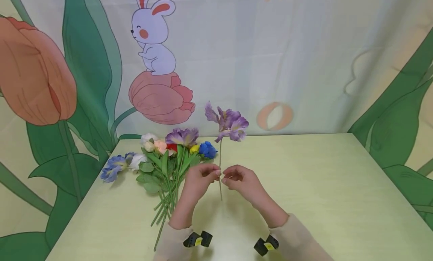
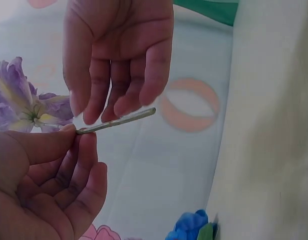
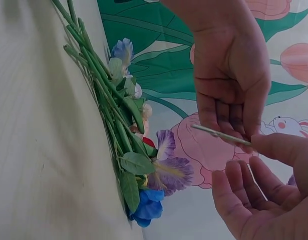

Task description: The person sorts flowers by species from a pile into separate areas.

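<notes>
An artificial purple iris (image 1: 231,124) stands upright over the table on a thin stem (image 1: 220,154). My left hand (image 1: 199,182) pinches that stem between thumb and fingertips, and its lower end sticks out below the grip, as the left wrist view (image 2: 118,121) also has it. Close on the other side is my right hand (image 1: 246,183), thumb and fingers bent loosely with a gap between them. In the left wrist view the right hand's fingers (image 2: 128,102) hover beside the stem without closing round it.
Left on the table (image 1: 304,186) lies a bunch of artificial flowers: another purple iris (image 1: 182,137), a blue flower (image 1: 208,150), a blue-violet iris (image 1: 114,168), white and peach blooms, with green stems (image 1: 164,208) toward the front. Behind hangs a printed cloth (image 1: 236,47) with a rabbit and tulips.
</notes>
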### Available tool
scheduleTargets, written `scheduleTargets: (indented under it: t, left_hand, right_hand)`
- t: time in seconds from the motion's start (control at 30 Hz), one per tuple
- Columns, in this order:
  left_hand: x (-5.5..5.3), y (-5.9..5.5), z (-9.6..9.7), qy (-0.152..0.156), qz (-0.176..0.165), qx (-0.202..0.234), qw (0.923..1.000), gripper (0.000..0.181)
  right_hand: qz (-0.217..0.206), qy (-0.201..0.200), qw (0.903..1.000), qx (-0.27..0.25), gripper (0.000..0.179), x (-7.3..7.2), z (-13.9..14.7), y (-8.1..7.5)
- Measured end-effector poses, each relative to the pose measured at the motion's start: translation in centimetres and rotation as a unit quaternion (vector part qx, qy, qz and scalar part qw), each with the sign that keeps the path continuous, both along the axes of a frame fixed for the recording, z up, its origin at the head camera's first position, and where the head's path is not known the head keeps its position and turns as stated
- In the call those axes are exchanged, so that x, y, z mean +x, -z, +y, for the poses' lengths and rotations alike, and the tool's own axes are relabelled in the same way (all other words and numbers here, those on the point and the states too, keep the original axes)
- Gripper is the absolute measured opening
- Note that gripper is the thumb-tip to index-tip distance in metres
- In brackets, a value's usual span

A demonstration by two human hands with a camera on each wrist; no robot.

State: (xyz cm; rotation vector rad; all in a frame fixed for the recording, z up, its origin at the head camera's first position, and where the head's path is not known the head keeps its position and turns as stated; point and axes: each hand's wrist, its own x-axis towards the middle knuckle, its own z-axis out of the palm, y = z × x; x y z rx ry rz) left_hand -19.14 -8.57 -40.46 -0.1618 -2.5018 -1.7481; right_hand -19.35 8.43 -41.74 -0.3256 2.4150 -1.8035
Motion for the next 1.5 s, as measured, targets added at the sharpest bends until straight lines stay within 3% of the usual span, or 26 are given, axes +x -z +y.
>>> scheduleTargets:
  t: [0.17,0.5,0.8,0.93,1.07,1.23,1.4,1.5]
  left_hand:
    - [0.2,0.3,0.7,0.005,0.006,0.021,0.9997,0.014]
    - [-0.3,0.9,1.4,0.015,0.004,0.022,0.9996,0.015]
    - [-0.8,0.9,1.7,0.025,0.002,0.013,0.9996,0.017]
    - [-1.1,0.9,1.3,0.039,-0.003,-0.023,0.9990,0.018]
    - [-1.5,0.9,-0.5,0.037,-0.012,-0.092,0.9950,0.017]
    - [-1.9,1.4,-4.7,0.007,-0.029,-0.167,0.9856,0.016]
    - [-1.8,2.1,-8.8,-0.020,-0.034,-0.235,0.9711,0.018]
    - [-1.7,2.6,-10.4,-0.024,-0.044,-0.254,0.9659,0.020]
  right_hand:
    - [0.002,0.018,0.9997,0.015,0.021,0.0,0.0,0.3]
    - [-0.009,0.029,0.9995,-0.008,0.022,-0.1,0.2,0.9]
    - [0.040,0.035,0.9979,0.037,0.015,-0.1,0.5,0.5]
    - [0.040,0.027,0.9973,0.055,0.015,-0.3,1.5,0.2]
    - [0.034,0.025,0.9965,0.073,0.016,-0.7,4.0,0.0]
    - [0.033,0.039,0.9916,0.119,0.018,-1.0,8.7,0.3]
    - [0.032,0.059,0.9820,0.177,0.020,-1.3,13.6,0.5]
    - [0.030,0.076,0.9744,0.209,0.022,-1.7,16.8,0.7]
